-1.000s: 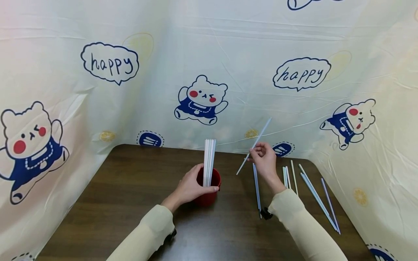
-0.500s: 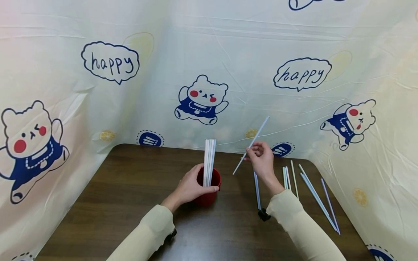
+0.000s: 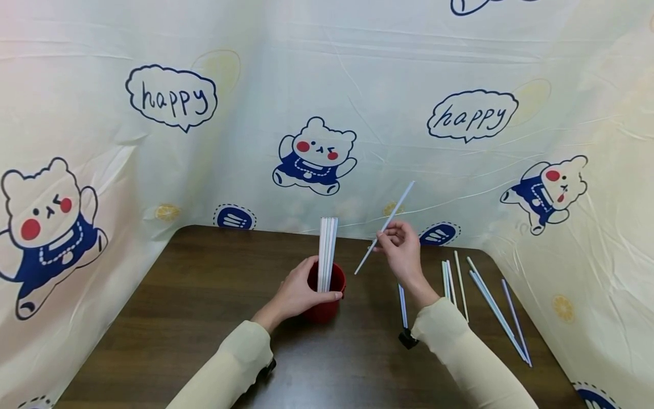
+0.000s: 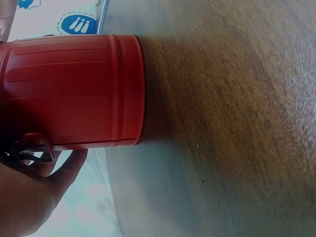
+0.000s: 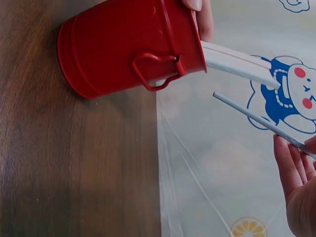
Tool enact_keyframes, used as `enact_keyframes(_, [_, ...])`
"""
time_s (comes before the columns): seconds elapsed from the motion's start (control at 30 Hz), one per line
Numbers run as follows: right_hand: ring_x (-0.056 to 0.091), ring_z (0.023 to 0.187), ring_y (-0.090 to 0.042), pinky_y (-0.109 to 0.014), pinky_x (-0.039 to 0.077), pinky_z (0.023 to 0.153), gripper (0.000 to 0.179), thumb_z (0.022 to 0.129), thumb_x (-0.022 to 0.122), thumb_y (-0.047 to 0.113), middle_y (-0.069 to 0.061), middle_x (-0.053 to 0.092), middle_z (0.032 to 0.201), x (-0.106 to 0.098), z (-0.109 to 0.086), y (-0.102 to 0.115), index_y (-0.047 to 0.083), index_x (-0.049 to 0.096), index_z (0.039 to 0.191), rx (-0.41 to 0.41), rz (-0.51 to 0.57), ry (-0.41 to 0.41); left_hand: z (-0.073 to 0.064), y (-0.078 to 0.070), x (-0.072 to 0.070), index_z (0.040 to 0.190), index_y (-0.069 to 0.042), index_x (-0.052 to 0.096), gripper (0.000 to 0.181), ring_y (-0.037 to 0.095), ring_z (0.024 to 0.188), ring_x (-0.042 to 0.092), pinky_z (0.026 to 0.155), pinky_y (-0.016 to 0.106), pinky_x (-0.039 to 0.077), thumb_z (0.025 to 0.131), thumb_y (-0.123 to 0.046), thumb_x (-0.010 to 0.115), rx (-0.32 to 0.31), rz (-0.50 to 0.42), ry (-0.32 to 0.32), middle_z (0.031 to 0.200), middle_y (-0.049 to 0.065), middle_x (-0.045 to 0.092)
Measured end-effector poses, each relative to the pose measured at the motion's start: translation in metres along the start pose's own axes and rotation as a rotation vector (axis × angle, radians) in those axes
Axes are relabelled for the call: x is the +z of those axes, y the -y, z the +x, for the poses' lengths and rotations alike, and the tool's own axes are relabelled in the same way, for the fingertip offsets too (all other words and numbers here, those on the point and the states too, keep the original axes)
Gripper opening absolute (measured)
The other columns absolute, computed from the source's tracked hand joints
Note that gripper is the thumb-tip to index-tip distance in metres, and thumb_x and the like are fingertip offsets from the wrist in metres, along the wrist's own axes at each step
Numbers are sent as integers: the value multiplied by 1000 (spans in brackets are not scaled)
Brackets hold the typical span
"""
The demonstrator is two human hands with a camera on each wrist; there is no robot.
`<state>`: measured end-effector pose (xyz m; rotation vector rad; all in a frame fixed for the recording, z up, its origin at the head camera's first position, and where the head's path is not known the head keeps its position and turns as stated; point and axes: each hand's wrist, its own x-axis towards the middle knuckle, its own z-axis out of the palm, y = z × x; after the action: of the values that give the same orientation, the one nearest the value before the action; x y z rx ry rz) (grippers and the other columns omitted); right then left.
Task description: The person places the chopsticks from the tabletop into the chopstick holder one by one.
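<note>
My left hand (image 3: pixel 298 292) grips a small red metal bucket (image 4: pixel 64 94) near its rim, the thumb lying across the front. The bucket stands upright on the table and has a wire side handle. From its mouth rises a tight bundle of white and pale straws (image 3: pixel 327 255), leaning against one side. To the right, my right hand (image 3: pixel 403 253) pinches a single pale blue straw (image 5: pixel 247 113) between thumb and fingers. That straw slants, its lower end pointing toward the bucket's mouth and apart from it, as the right wrist view shows.
Below my right wrist lie blue straws (image 3: pixel 403 307), partly hidden. Farther right are several loose white, cream and light blue straws (image 3: pixel 495 312), and a purple straw (image 3: pixel 517 324). The brown wooden table (image 3: pixel 153 341) meets a printed cloth (image 3: pixel 230 165) at the back and sides.
My right hand has moved left with the pale blue straw, bringing its lower end closer to the bucket. My left hand and the bucket have stayed in place.
</note>
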<state>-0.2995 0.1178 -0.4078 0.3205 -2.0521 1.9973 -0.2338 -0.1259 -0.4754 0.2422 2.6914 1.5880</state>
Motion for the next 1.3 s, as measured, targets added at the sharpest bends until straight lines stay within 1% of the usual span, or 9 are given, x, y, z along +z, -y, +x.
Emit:
enact_keyframes(0.13, [67, 82, -20, -49, 61, 75, 28, 96, 63, -8, -20, 59, 100, 5, -2, 1, -12, 50, 120, -8, 2, 20, 0, 2, 0, 145, -28, 47, 87, 20, 117, 59, 97, 53, 53, 73, -56, 87, 2, 3, 1, 135, -4, 58])
enact_keyframes(0.27, [67, 81, -16, -41, 62, 72, 28, 97, 63, -8, -22, 59, 101, 9, -4, 2, -12, 49, 120, -11, 0, 41, 1, 2, 0, 145, -28, 47, 87, 20, 117, 59, 97, 53, 53, 73, -56, 88, 5, 9, -1, 134, -5, 58])
enact_keyframes(0.4, [67, 80, -16, -38, 62, 70, 26, 97, 63, -8, -22, 59, 100, 12, -5, 1, -12, 50, 119, -17, 6, 51, 0, 2, 0, 145, -28, 47, 87, 21, 118, 59, 98, 53, 53, 73, -56, 88, -2, 10, -2, 134, -5, 58])
enact_keyframes(0.53, [67, 81, -16, -45, 62, 73, 25, 97, 62, -8, -23, 59, 100, 15, -6, -1, -12, 50, 118, -11, 12, 58, 0, 1, -1, 146, -27, 47, 87, 23, 119, 59, 99, 54, 52, 73, -56, 87, -7, 3, 2, 135, -4, 58])
enact_keyframes(0.7, [67, 82, -17, -55, 59, 78, 24, 97, 62, -7, -27, 58, 103, 18, -7, -4, -11, 50, 118, 4, 2, 69, 1, 2, -1, 146, -27, 47, 87, 25, 121, 59, 99, 55, 52, 74, -56, 87, -8, 0, 10, 136, -5, 58])
enact_keyframes(0.83, [68, 83, -19, -55, 59, 78, 26, 98, 62, -6, -30, 59, 105, 19, -8, -5, -12, 50, 120, 3, -15, 80, 1, 2, -1, 146, -27, 47, 87, 27, 122, 59, 99, 55, 52, 74, -56, 87, -5, 1, 9, 135, -4, 58])
enact_keyframes(0.9, [68, 83, -20, -52, 60, 77, 26, 98, 63, -5, -29, 59, 105, 19, -8, -5, -11, 51, 119, 1, -20, 83, 2, 2, -1, 146, -26, 47, 87, 28, 122, 59, 99, 56, 51, 74, -55, 87, -3, 3, 7, 135, -3, 58])
enact_keyframes(1.1, [68, 80, -17, -33, 62, 70, 25, 97, 64, -5, -29, 59, 104, 21, -10, -6, -9, 51, 119, -8, -23, 88, 2, 2, -1, 146, -26, 47, 88, 25, 121, 60, 99, 54, 52, 73, -56, 87, 1, 4, 5, 136, -3, 58])
enact_keyframes(1.3, [67, 79, -14, -31, 62, 69, 27, 97, 64, -6, -32, 59, 105, 22, -11, -6, -11, 50, 120, -17, -33, 96, 1, 1, -1, 146, -26, 47, 88, 23, 119, 60, 98, 54, 52, 74, -55, 88, 6, 0, -1, 135, -4, 58])
